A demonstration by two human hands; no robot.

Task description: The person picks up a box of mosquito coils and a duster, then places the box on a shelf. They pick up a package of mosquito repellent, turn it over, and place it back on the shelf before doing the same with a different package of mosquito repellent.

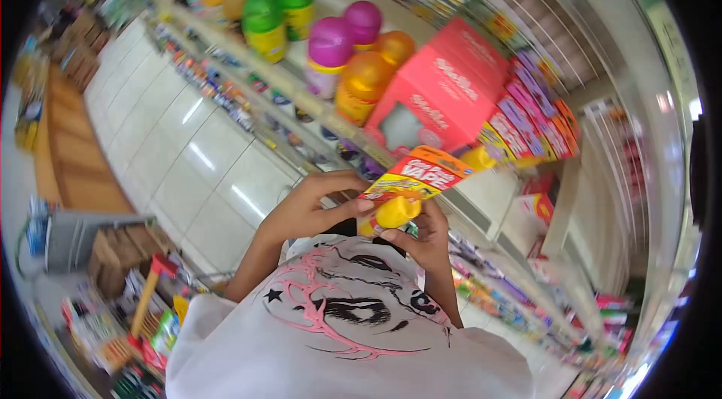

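Note:
A carded package [421,178] with red, yellow and orange print and a yellow capped bottle [397,212] on it is held close to my chest. My left hand [320,205] grips its left edge, thumb on the front. On the lower right side, my right hand [426,237] has its fingers around the package, with the thumb by the yellow bottle. Just beyond, a pink box [447,83] stands on the shelf. Similar carded packages [526,117] are lined up to the right of that box.
Bottles with green [263,23], purple [331,45] and orange [366,79] tops stand along the shelf [316,109]. An orange-brown wooden piece [79,147], cardboard boxes [128,252] and a red-headed hammer-like tool [150,290] are at the left. White floor tiles [169,136] show beyond.

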